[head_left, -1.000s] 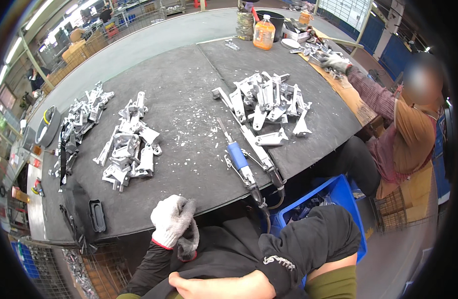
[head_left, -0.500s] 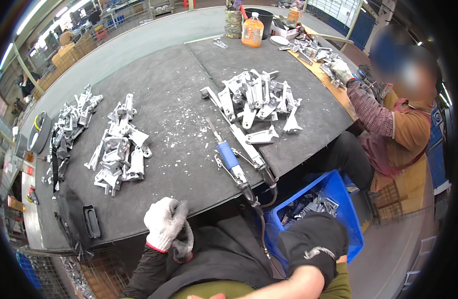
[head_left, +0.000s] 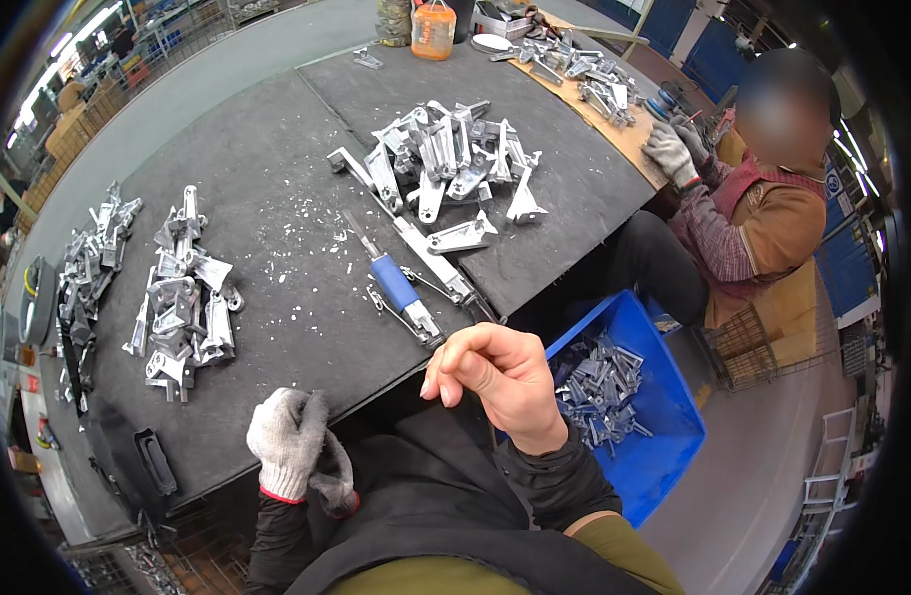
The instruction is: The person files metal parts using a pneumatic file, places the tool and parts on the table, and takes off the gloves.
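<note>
My left hand, in a white knit glove with a red cuff edge, is closed on a loose grey work glove that hangs beside it, in front of the table edge. My bare right hand is raised over the near table edge, with a black sleeve at its wrist. Its fingers are curled in against the thumb, and I see nothing in them. Just beyond it lies a blue-gripped air tool with a long thin tip. Beside that tool lies a second, silver one.
Silver metal castings lie in a large pile, a middle pile and a far-left pile on the dark table. A blue bin of metal parts stands at my right. A co-worker sits beyond it. Metal shavings dot the table.
My right hand has come up from the lower edge to above the table edge. The view has shifted, so the table items sit further left. My left hand keeps the loose glove.
</note>
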Demonstrator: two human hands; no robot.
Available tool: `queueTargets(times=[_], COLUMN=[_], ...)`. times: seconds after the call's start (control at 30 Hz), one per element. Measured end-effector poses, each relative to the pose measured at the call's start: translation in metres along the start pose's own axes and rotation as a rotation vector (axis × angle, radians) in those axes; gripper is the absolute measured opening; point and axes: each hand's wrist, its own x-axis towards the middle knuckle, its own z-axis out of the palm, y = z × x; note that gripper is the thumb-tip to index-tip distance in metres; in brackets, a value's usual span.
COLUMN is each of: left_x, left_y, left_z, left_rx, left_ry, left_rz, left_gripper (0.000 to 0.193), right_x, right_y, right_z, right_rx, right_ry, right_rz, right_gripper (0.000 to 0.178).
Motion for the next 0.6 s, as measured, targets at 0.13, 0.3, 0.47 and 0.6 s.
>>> queueTargets(times=[0.13, 0.3, 0.47, 0.6], left_x=[-0.002, -0.003, -0.002, 0.0], left_y=[-0.001, 0.0, 0.001, 0.003], left_z=[0.002, 0.003, 0.002, 0.002], left_rx=[-0.031, -0.032, -0.018, -0.017], left_ry=[0.044, 0.062, 0.062, 0.054], left_rz=[-0.003, 0.039, 0.047, 0.04], left_gripper=[0.021, 0.021, 0.02, 0.019], right_x=[0.0, -0.001, 0.007, -0.016], right_y=[0.002, -0.005, -0.033, -0.049], right_z=[-0.008, -0.008, -0.004, 0.036], right_rx=[-0.014, -0.111, -0.652, 0.012], right_ry=[-0.047, -0.01, -0.641, -1.15], right_rz=[0.014, 0.109, -0.372, -0.43], right_gripper=[0.014, 0.013, 0.024, 0.014])
